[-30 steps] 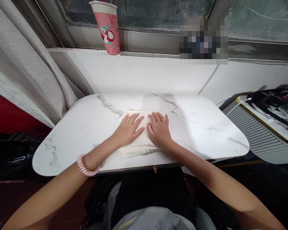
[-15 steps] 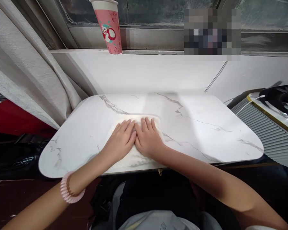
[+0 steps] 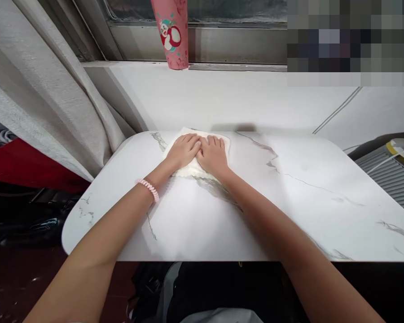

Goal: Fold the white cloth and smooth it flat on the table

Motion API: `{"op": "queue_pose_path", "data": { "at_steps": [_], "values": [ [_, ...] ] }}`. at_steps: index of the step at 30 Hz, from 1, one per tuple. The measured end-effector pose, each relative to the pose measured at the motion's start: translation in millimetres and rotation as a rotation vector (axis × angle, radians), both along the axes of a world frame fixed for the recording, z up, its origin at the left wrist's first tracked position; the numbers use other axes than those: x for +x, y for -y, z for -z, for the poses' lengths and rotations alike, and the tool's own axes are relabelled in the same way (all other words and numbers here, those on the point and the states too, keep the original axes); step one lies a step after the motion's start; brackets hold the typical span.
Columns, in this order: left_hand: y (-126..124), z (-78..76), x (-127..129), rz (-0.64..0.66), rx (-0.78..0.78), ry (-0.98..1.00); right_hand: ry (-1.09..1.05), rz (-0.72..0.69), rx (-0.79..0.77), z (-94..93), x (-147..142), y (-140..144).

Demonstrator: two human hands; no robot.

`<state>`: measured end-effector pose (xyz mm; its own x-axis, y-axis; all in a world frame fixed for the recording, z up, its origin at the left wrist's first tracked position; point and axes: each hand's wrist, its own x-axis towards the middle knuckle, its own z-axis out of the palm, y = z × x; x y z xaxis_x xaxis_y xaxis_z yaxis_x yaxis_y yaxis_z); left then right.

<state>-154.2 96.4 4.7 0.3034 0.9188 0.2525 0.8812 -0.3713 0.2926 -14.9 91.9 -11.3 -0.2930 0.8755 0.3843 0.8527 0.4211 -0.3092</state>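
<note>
A folded white cloth [image 3: 226, 141] lies flat at the far edge of the white marble table [image 3: 289, 202], close to the wall. My left hand [image 3: 182, 150] and my right hand [image 3: 212, 154] press down on it side by side, palms flat and fingers together, touching each other. Both hands cover most of the cloth. A pink coiled band sits on my left wrist [image 3: 148, 188].
A pink printed cup [image 3: 173, 33] stands on the window ledge behind the table. A grey curtain [image 3: 43, 94] hangs at the left. A ribbed grey appliance [image 3: 390, 175] with a white cable sits to the right. Dark floor lies below the table's front edge.
Both hands have slid the cloth away from me, from the near middle of the table to its far edge. The hands have drawn together.
</note>
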Motion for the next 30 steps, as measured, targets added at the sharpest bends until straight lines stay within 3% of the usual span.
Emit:
{"op": "queue_pose_path", "data": {
  "at_steps": [4, 9, 14, 19, 26, 30],
  "values": [
    [-22.4, -3.8, -1.5, -0.011, -0.017, 0.054, -0.058, -0.020, 0.025, 1.3, -4.3, -24.4],
    [-49.8, -11.9, 0.6, -0.175, -0.095, 0.018, 0.032, -0.085, 0.008, -1.2, -8.2, -50.3],
    [-68.0, -5.9, -2.2, -0.172, 0.022, -0.060, 0.089, -0.082, 0.011, -4.2, -11.7, -68.6],
    [-76.2, 1.0, -7.0, -0.238, 0.019, -0.011, 0.111, -0.097, -0.005, -4.3, -16.1, -81.5],
    [-77.7, 4.3, -9.4, -0.226, 0.044, -0.004, 0.119, -0.100, 0.030, 0.2, -17.7, -86.7],
    [-73.6, 4.5, -25.4, -0.203, 0.036, 0.037, 0.116, -0.095, 0.080, 2.7, -28.5, -79.6]
  ]
}}
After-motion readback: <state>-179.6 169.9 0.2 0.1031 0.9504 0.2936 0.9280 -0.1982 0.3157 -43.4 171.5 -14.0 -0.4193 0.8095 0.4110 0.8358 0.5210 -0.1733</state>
